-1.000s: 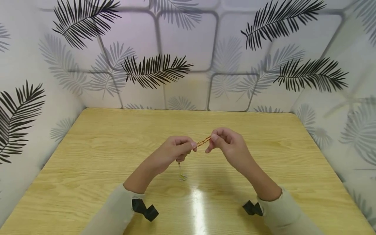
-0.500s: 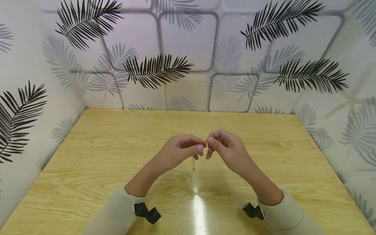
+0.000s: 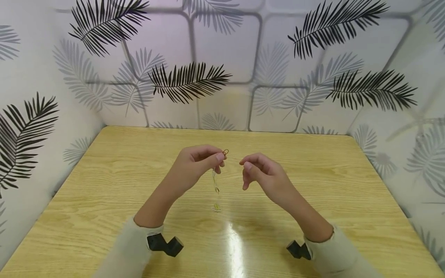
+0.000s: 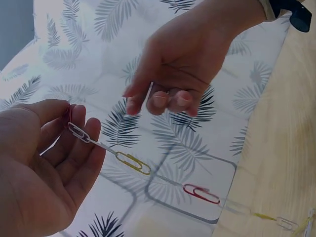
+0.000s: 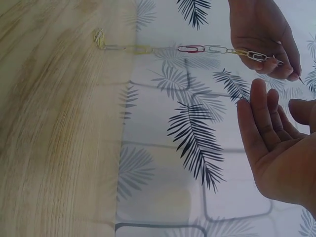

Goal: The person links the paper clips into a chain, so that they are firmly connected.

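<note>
My left hand (image 3: 194,166) pinches a red paper clip (image 3: 225,152) between thumb and index finger, its loop poking out past the fingertips. From it hangs a chain of linked paper clips; in the left wrist view a white paper clip (image 4: 79,131), a yellow paper clip (image 4: 133,163) and a red paper clip (image 4: 201,193) show along it. The chain's lower end lies bunched as a small heap of clips (image 5: 99,37) on the table. To the right, my right hand (image 3: 265,173) is apart from the chain, fingers loosely bent, holding nothing.
A wood-grain table (image 3: 139,185) spreads beneath both hands. Behind it and at both sides rise pale walls (image 3: 222,50) with a leaf pattern. A black wrist device (image 3: 165,245) sits on the left sleeve, another black wrist device (image 3: 299,250) on the right.
The chain was stretched between both hands, which then came together. Now my right hand has let go, and my left hand has moved left and up with the hanging chain.
</note>
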`<state>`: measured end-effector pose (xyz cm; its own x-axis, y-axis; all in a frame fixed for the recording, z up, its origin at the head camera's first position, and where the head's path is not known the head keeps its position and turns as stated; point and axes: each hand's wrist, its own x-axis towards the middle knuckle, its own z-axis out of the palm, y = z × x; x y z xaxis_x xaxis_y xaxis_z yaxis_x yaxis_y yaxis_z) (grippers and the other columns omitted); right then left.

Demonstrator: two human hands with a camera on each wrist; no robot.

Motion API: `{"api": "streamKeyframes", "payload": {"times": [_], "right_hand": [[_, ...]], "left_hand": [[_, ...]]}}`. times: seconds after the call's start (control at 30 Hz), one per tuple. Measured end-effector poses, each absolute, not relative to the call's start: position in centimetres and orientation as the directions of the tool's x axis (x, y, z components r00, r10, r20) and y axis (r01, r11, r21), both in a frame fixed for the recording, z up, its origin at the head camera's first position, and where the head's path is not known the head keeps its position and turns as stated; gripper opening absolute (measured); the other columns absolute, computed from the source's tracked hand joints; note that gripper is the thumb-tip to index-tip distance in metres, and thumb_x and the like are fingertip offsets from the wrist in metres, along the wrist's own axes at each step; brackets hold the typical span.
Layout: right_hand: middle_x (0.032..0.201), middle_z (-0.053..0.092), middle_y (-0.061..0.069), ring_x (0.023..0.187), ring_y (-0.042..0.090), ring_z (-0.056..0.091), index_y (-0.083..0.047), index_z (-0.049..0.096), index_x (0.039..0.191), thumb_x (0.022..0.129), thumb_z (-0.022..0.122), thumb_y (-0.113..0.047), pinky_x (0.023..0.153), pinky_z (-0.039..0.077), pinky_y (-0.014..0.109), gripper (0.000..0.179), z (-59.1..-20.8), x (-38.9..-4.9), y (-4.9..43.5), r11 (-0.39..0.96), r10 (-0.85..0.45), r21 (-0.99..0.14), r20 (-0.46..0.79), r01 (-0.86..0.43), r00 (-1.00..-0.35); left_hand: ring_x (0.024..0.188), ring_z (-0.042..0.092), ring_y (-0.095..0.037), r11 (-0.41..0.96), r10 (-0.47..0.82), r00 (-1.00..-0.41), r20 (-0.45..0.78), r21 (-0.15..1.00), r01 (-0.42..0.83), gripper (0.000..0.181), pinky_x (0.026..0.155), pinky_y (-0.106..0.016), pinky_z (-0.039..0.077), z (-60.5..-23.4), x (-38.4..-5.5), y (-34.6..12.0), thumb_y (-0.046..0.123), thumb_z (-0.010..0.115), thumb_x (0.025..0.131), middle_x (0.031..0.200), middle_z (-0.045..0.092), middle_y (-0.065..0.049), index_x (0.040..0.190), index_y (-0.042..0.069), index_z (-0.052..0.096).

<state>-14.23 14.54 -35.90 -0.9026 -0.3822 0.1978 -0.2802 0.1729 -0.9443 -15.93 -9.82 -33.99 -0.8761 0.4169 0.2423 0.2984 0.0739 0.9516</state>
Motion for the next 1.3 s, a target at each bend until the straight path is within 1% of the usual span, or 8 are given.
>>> {"api": "streamKeyframes", "payload": {"times": [0.17,0.27,0.4,0.53,0.7,0.87,1.1,1.3], "right_hand": [[0.088,0.062,0.013,0.076,0.024,0.069,-0.006,0.064,0.115,0.106,0.054,-0.022,0.078,0.059,0.037,0.021,-36.7,-14.7,14.4,0.24,-0.419,-0.927,0.169,-0.289,-0.892],[0.089,0.063,0.011,0.079,0.024,0.069,-0.007,0.065,0.112,0.105,0.056,-0.022,0.079,0.059,0.042,0.019,-37.5,-15.0,14.1,0.271,-0.458,-0.922,0.129,-0.276,-0.88],[0.092,0.064,0.017,0.079,0.024,0.069,-0.006,0.065,0.112,0.104,0.058,-0.024,0.08,0.058,0.048,0.021,-39.0,-15.6,13.3,0.315,-0.517,-0.919,0.042,-0.236,-0.855],[0.094,0.066,0.018,0.077,0.023,0.068,-0.006,0.067,0.114,0.102,0.061,-0.025,0.074,0.058,0.038,0.023,-40.8,-16.6,12.5,0.408,-0.577,-0.876,-0.029,-0.258,-0.816],[0.093,0.067,0.006,0.071,0.019,0.065,-0.009,0.069,0.113,0.1,0.064,-0.021,0.065,0.054,0.031,0.018,-42.6,-17.7,11.3,0.474,-0.631,-0.83,-0.087,-0.294,-0.771],[0.086,0.065,0.0,0.066,0.013,0.058,-0.012,0.071,0.108,0.099,0.066,-0.015,0.061,0.049,0.027,0.011,-43.7,-18.5,10.2,0.501,-0.641,-0.814,-0.12,-0.295,-0.758],[0.083,0.066,-0.006,0.066,0.009,0.056,-0.017,0.073,0.103,0.096,0.07,-0.019,0.062,0.048,0.025,0.007,-44.6,-19.1,9.0,0.554,-0.627,-0.764,-0.123,-0.33,-0.769],[0.086,0.067,-0.014,0.078,0.006,0.058,-0.023,0.073,0.098,0.093,0.074,-0.031,0.071,0.049,0.028,0.01,-44.9,-18.7,8.0,0.658,-0.602,-0.633,-0.118,-0.408,-0.79]], "left_hand": [[0.092,0.067,-0.024,0.067,0.345,-0.891,0.296,0.939,0.338,0.021,0.091,-0.038,0.056,-33.2,-16.5,-11.5,0.022,0.064,0.1,0.094,0.07,-0.008,0.11,0.005,0.072],[0.09,0.066,-0.023,0.082,0.311,-0.902,0.3,0.937,0.34,0.022,0.088,-0.035,0.056,-33.1,-17.0,-12.4,0.022,0.064,0.1,0.095,0.069,-0.011,0.11,0.004,0.071],[0.087,0.065,-0.022,0.063,0.296,-0.909,0.295,0.943,0.327,0.022,0.085,-0.032,0.056,-33.3,-18.0,-13.6,0.022,0.064,0.1,0.095,0.069,-0.009,0.109,0.002,0.071],[0.084,0.063,-0.019,0.056,0.28,-0.922,0.268,0.954,0.294,0.021,0.083,-0.031,0.055,-33.8,-19.0,-14.7,0.023,0.064,0.1,0.093,0.069,-0.002,0.107,0.004,0.071],[0.082,0.062,-0.018,0.066,0.273,-0.931,0.241,0.961,0.268,0.021,0.082,-0.028,0.054,-34.4,-19.9,-15.8,0.025,0.064,0.101,0.093,0.069,0.0,0.107,0.006,0.071],[0.081,0.061,-0.017,0.066,0.278,-0.933,0.229,0.964,0.257,0.02,0.081,-0.027,0.053,-35.1,-20.7,-16.7,0.025,0.063,0.101,0.093,0.068,0.002,0.106,0.007,0.071],[0.082,0.063,-0.017,0.064,0.294,-0.935,0.196,0.972,0.224,0.02,0.081,-0.029,0.052,-36.2,-21.6,-17.8,0.024,0.063,0.101,0.093,0.068,0.002,0.107,0.006,0.07],[0.082,0.063,-0.016,0.077,0.298,-0.937,0.182,0.974,0.214,0.022,0.082,-0.029,0.052,-37.2,-22.3,-19.0,0.026,0.063,0.101,0.094,0.068,0.003,0.107,0.007,0.07]]}}
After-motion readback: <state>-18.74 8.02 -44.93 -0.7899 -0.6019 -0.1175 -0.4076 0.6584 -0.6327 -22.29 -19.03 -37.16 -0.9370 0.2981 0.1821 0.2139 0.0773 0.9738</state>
